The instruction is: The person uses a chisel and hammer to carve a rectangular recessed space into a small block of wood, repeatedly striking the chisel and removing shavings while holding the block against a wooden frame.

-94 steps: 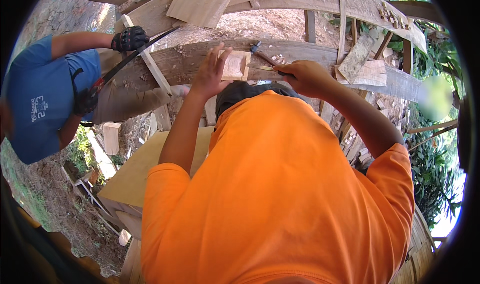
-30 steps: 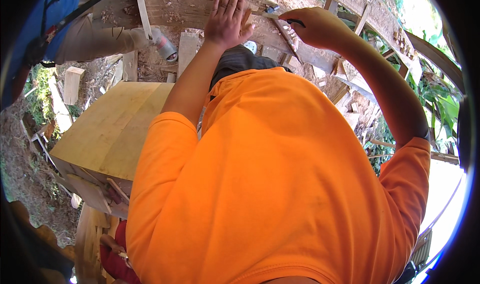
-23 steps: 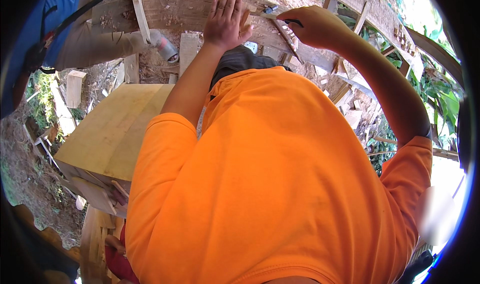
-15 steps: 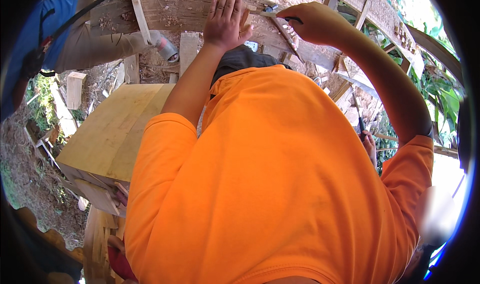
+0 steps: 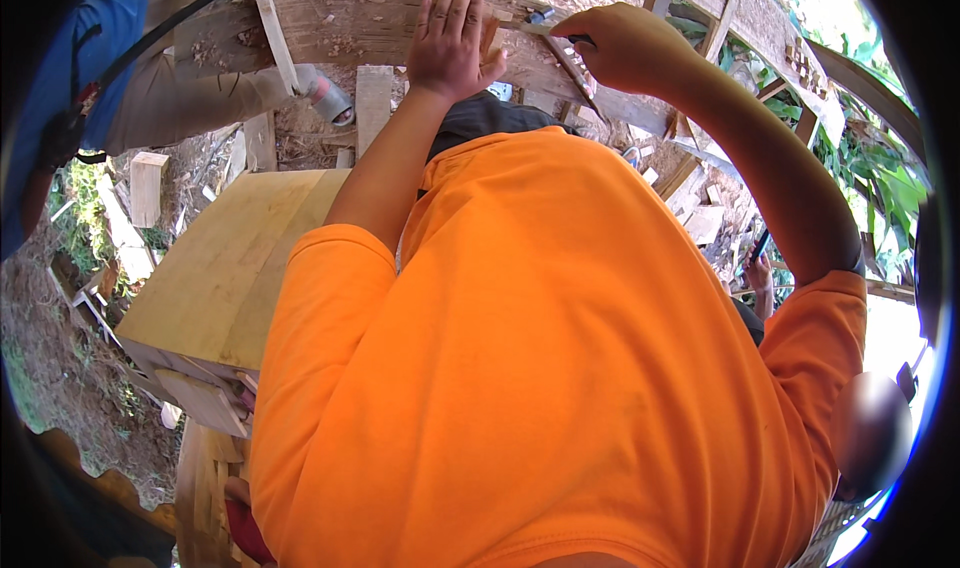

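Note:
My left hand (image 5: 447, 53) lies flat on the wooden bench (image 5: 340, 18) at the top, fingers stretched out and thumb apart. A small brown piece of wood (image 5: 489, 36) stands between its thumb and forefinger. To the right, my right hand (image 5: 625, 48) is closed round the dark handle of a bladed tool (image 5: 535, 29). The blade points left toward that piece of wood; whether it touches it I cannot tell. A long thin dark strip (image 5: 575, 73) slants across the bench below my right hand. By it lies a small dark cylinder (image 5: 541, 15).
At left stands a large pale wooden box (image 5: 230, 258). Beyond it are a person's leg (image 5: 200, 108) and a wood block (image 5: 148, 188). A co-worker's hand (image 5: 760, 271) holds something dark at right. Shavings and offcuts (image 5: 705, 224) litter the ground.
Both my hands stay almost in place. The co-worker's hand at right has shifted a little right, its thin blade no longer showing, and that person's head has moved.

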`<state>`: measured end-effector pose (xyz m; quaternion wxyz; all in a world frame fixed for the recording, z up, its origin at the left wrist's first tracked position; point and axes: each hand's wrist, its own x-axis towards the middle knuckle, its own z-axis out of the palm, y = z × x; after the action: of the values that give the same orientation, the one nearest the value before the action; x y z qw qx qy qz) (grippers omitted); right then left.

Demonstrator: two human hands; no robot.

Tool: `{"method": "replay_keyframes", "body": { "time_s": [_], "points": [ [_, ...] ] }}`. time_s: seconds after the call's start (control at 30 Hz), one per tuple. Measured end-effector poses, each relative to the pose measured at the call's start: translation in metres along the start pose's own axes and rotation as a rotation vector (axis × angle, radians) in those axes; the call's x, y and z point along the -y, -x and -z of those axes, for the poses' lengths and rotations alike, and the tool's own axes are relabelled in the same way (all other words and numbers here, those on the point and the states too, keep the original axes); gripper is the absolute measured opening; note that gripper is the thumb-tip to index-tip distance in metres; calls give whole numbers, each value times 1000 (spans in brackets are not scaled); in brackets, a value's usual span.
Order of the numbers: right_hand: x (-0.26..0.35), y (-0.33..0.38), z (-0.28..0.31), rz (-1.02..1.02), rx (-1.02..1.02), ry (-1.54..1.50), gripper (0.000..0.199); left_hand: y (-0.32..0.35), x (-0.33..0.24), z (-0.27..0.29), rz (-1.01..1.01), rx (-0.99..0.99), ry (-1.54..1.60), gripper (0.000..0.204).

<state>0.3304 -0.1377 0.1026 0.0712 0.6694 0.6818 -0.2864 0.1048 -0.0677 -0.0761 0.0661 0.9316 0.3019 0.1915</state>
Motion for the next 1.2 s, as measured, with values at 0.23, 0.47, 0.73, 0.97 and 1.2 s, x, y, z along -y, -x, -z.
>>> {"method": "replay_keyframes", "body": {
  "time_s": [0.23, 0.47, 0.73, 0.97, 1.2],
  "points": [
    [7, 15, -10, -129, -28, -119, 34, -1, -2, 5, -4, 28, -22, 81],
    [-53, 44, -42, -242, 83, -804, 46, -4, -2, 14, -41, 95, 35, 85],
    [-65, 110, -71, -318, -150, -1167, 45, -23, 25, 52, -328, 431, 32, 102],
    [-63, 125, -96, -268, -522, -1294, 46, 1, 21, 50, 233, 403, 276, 116],
    [-58, 125, -87, -331, -682, -1407, 45, 13, 0, 51, 56, 476, -2, 116]
  ]
}}
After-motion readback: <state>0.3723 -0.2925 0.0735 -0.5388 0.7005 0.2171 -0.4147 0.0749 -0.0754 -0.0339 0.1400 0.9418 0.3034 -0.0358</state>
